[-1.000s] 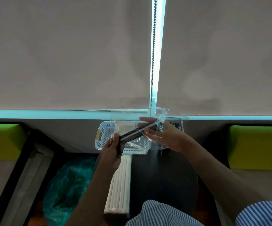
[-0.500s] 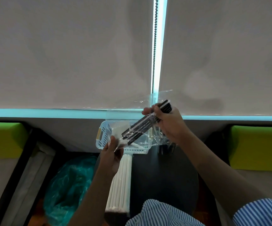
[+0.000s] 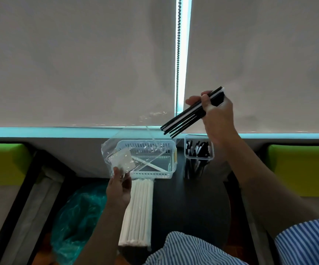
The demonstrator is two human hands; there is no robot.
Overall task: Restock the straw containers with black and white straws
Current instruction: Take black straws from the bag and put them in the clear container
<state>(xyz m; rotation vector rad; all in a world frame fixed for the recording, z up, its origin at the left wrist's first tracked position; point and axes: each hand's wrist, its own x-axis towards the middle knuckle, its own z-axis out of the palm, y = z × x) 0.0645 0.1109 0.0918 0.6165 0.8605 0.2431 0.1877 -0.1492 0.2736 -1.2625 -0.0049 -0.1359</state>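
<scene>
While bagless, straws [image 3: 189,113] in right hand [image 3: 219,119].

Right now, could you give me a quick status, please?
Right hand grips black straws, lifted. Left hand holds clear bag. Clear container unobstructed.

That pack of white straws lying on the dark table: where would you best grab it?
Around the middle of the white straw pack, fingers coming from above and closing across its width. It lies flat, long and narrow, running away from the person, with both long sides clear.

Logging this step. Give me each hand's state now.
Left hand: closed on the clear plastic bag.
Right hand: closed on the black straws.
</scene>
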